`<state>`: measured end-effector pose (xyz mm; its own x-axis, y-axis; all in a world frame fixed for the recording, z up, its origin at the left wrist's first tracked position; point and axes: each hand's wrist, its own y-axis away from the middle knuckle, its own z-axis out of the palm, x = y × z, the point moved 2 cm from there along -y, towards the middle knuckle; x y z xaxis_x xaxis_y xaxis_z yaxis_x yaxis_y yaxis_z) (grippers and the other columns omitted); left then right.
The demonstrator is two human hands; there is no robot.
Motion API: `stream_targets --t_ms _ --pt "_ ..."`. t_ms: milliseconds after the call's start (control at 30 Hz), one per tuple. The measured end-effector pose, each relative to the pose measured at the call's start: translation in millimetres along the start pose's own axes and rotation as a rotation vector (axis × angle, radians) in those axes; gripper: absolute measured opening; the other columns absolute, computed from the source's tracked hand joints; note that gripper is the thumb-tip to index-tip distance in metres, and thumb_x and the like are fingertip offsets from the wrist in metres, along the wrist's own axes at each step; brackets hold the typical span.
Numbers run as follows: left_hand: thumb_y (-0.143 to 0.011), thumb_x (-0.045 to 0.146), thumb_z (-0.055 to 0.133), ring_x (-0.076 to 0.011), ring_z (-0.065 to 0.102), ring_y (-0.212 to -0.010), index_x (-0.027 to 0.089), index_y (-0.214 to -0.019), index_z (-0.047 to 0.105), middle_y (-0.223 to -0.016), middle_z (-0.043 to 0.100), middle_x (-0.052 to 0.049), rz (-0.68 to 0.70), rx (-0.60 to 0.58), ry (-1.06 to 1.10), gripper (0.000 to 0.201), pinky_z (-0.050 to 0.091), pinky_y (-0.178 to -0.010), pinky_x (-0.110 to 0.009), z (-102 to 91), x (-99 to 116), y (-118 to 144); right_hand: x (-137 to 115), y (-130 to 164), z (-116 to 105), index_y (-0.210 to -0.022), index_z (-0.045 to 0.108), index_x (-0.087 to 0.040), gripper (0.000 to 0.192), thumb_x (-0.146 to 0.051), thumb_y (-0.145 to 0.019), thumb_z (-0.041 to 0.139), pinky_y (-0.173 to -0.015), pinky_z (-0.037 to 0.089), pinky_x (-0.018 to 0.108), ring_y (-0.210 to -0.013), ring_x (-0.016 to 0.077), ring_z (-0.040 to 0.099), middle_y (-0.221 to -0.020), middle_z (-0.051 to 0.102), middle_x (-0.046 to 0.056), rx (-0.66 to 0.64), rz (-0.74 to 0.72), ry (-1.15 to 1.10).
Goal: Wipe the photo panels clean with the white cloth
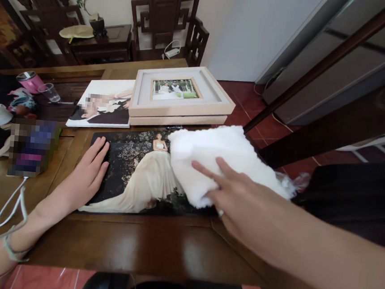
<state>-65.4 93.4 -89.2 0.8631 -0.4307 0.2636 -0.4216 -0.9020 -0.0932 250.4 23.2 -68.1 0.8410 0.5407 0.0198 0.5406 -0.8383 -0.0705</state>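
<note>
At the near edge, a pale bracelet (pixel 16 248) circles the left wrist above the bare brown wooden table (pixel 156 245). The left hand (pixel 87 167) lies flat, palm down and fingers nearly straight, across the left end of a dark photo panel (pixel 119 165); it has hold of nothing. The panel lies face up on the table in front of the person, showing a figure in a long pale dress (the face is blurred out).

The right hand (pixel 234 191), with a ring (pixel 220 213) on it, rests on a folded white cloth (pixel 205 152) with two fingers stretched apart on top; whether the thumb pinches the near fold I cannot tell. The cloth covers the panel's right end. Crumpled clear plastic (pixel 290 184) pokes out beside it.

Just beyond, a white-edged print (pixel 106 110) lies next to a framed photo (pixel 175 89), which is stacked on another frame (pixel 181 120). To the left are a pink mug (pixel 32 83) and a clear cup (pixel 50 92). Farthest off, a potted plant (pixel 97 23) stands on a side table (pixel 112 43) between two carved chairs (pixel 163 14).
</note>
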Motion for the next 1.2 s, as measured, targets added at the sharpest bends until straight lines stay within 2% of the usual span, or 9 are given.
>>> stream_targets --t_ms 100,200,400,533,633,733,833,1000,1200 --pt "-0.1 0.042 0.024 -0.0261 0.015 -0.15 0.005 -0.149 0.029 -0.161 0.02 -0.016 -0.011 -0.006 0.001 0.062 0.015 -0.122 -0.046 -0.4 1.3 -0.5 -27.0 21.5 -9.7 -0.071 0.075 -0.021 0.021 -0.011 -0.053 0.073 -0.071 0.058 0.065 -0.119 0.0531 0.052 -0.14 0.054 0.013 0.033 -0.083 -0.067" --pt "-0.1 0.043 0.024 -0.0265 0.015 -0.15 0.007 -0.15 0.028 -0.162 0.019 -0.014 -0.026 -0.01 0.002 0.061 0.015 -0.121 -0.047 -0.9 2.7 -0.9 -42.3 34.2 -23.2 -0.077 0.076 -0.024 0.017 -0.016 -0.062 0.073 -0.079 0.059 0.061 -0.123 0.0483 0.051 -0.141 0.054 0.009 0.032 -0.174 -0.113" --pt "-0.1 0.044 0.024 -0.0255 0.014 -0.15 0.004 -0.149 0.03 -0.162 0.019 -0.015 -0.033 -0.017 0.002 0.063 0.014 -0.122 -0.044 -1.3 2.4 1.4 -17.5 5.0 -21.5 -0.09 0.076 -0.024 0.038 -0.003 -0.062 0.062 -0.089 0.055 0.062 -0.134 0.047 0.038 -0.15 0.043 0.002 -0.243 -0.106 -0.162" --pt "-0.1 0.044 0.024 -0.0253 0.015 -0.15 0.005 -0.149 0.03 -0.161 0.02 -0.015 -0.035 -0.01 0.004 0.063 0.015 -0.122 -0.045 -1.0 1.5 2.7 10.8 -19.6 -14.9 -0.08 0.074 -0.02 0.037 0.005 -0.066 0.05 -0.092 0.054 0.061 -0.137 0.0429 0.036 -0.152 0.039 -0.002 -0.188 -0.053 -0.127" --pt "-0.1 0.044 0.024 -0.025 0.014 -0.15 0.005 -0.149 0.03 -0.161 0.02 -0.015 -0.026 -0.004 0.008 0.063 0.015 -0.122 -0.045 0.2 0.5 2.5 19.9 -24.4 -8.2 -0.077 0.074 -0.019 0.036 0.006 -0.067 0.05 -0.095 0.053 0.058 -0.137 0.0417 0.036 -0.151 0.041 0.0 -0.145 -0.042 -0.093" --pt "-0.1 0.043 0.024 -0.0257 0.014 -0.15 0.006 -0.149 0.029 -0.162 0.019 -0.015 -0.026 -0.009 0.013 0.062 0.015 -0.122 -0.046 0.4 0.6 1.3 11.0 -16.7 -1.7 -0.081 0.076 -0.017 0.031 0.002 -0.063 0.059 -0.093 0.051 0.064 -0.133 0.0484 0.039 -0.15 0.042 0.009 -0.098 -0.056 -0.016" --pt "-0.1 0.043 0.024 -0.0265 0.015 -0.15 0.007 -0.15 0.029 -0.162 0.019 -0.015 -0.026 -0.018 0.009 0.061 0.015 -0.121 -0.047 -1.2 2.7 -0.1 -10.9 1.1 -4.3 -0.079 0.077 -0.019 0.02 -0.007 -0.064 0.069 -0.082 0.054 0.067 -0.125 0.0534 0.046 -0.147 0.046 0.014 -0.041 -0.093 -0.007" --pt "-0.1 0.042 0.025 -0.0265 0.014 -0.15 0.009 -0.151 0.027 -0.162 0.018 -0.014 -0.021 -0.015 0.008 0.06 0.015 -0.122 -0.047 -2.7 5.2 -0.7 -40.1 29.3 -24.0 -0.081 0.077 -0.023 0.009 -0.025 -0.074 0.071 -0.086 0.055 0.059 -0.124 0.0459 0.05 -0.143 0.052 0.012 0.012 -0.222 -0.096" --pt "-0.1 0.042 0.025 -0.0278 0.015 -0.149 0.013 -0.151 0.026 -0.162 0.018 -0.013 -0.027 -0.028 0.006 0.059 0.016 -0.121 -0.05 -3.6 4.7 -1.0 -32.7 19.7 -29.8 -0.085 0.077 -0.024 0.018 -0.016 -0.071 0.069 -0.087 0.056 0.055 -0.127 0.0437 0.049 -0.146 0.05 0.007 -0.079 -0.216 -0.142"
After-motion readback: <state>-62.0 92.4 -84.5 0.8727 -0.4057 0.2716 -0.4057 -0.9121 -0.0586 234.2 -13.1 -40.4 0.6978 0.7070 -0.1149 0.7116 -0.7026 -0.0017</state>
